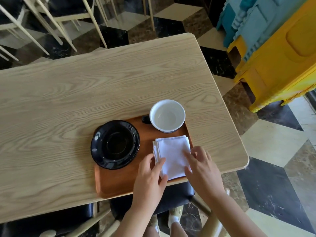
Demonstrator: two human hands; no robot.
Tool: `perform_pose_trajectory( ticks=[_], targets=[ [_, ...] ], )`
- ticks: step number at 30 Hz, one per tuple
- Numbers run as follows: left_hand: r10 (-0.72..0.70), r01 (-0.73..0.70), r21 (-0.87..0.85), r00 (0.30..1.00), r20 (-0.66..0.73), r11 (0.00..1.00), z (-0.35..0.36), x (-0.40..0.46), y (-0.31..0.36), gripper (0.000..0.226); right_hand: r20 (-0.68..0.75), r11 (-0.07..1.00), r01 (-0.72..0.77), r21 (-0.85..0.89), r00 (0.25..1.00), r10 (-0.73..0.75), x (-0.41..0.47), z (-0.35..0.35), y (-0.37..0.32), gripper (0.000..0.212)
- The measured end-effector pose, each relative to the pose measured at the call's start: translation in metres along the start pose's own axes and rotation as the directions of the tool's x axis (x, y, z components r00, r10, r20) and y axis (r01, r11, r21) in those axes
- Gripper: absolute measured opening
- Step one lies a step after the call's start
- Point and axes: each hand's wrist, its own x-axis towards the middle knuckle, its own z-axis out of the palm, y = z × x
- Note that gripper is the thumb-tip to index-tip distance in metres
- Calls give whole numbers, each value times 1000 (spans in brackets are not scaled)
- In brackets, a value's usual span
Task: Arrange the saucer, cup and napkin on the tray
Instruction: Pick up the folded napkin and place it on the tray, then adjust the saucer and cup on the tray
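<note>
A brown wooden tray (119, 182) lies at the near edge of the table. A black saucer (115, 144) sits on its left half, overhanging the tray's left rim. At the tray's far right corner stands a cup (167, 116), white inside with a dark handle pointing left. A folded white napkin (172, 155) lies flat on the tray's right side, in front of the cup. My left hand (150, 182) touches the napkin's near left edge with spread fingers. My right hand (201, 170) rests fingertips on its right edge. Neither hand lifts it.
The light wooden table (85, 86) stretches away to the left and back. Black-seated chairs (172, 197) stand under the near edge. Pale chair legs (56, 28) crowd the far left. Yellow and blue plastic crates (277, 45) are stacked at the right, off the table.
</note>
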Motion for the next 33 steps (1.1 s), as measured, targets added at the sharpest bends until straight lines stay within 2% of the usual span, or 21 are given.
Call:
perform_pose_trajectory(
  ticks=[2,6,10,14,17,21,24,27,30,33],
  targets=[
    [42,-42,5,999,-8,999,3,-2,-2,55,-63,996,36,-84,997,-41,-1,4,2,42],
    [87,-88,40,995,41,995,14,-6,-9,57,-40,979,143,-145,988,-151,-6,17,12,47],
    [98,-103,86,993,65,991,15,-11,-8,59,22,979,122,-160,992,-120,-7,16,13,57],
    [96,-105,118,992,81,987,13,-11,-9,60,7,981,82,-178,997,-82,-8,14,2,46],
    [117,-129,144,989,88,981,4,-8,-6,57,-31,980,69,-186,997,-76,-5,12,-11,50],
    [176,-175,178,984,10,968,-27,-2,-14,53,-88,968,163,-192,979,-183,5,12,-46,41],
    [143,-127,237,989,-49,963,-52,-5,-44,53,-88,950,278,-144,952,-292,13,18,-79,47],
    [86,-72,320,996,-29,945,-68,-16,-86,53,-18,902,400,-163,913,-408,20,29,-105,52],
    [15,-25,393,1000,26,919,-75,-28,-115,53,59,883,429,-193,903,-426,23,40,-116,50],
    [3,-24,396,999,54,918,-74,-37,-124,54,78,889,417,-190,909,-410,20,47,-117,47]
  ],
)
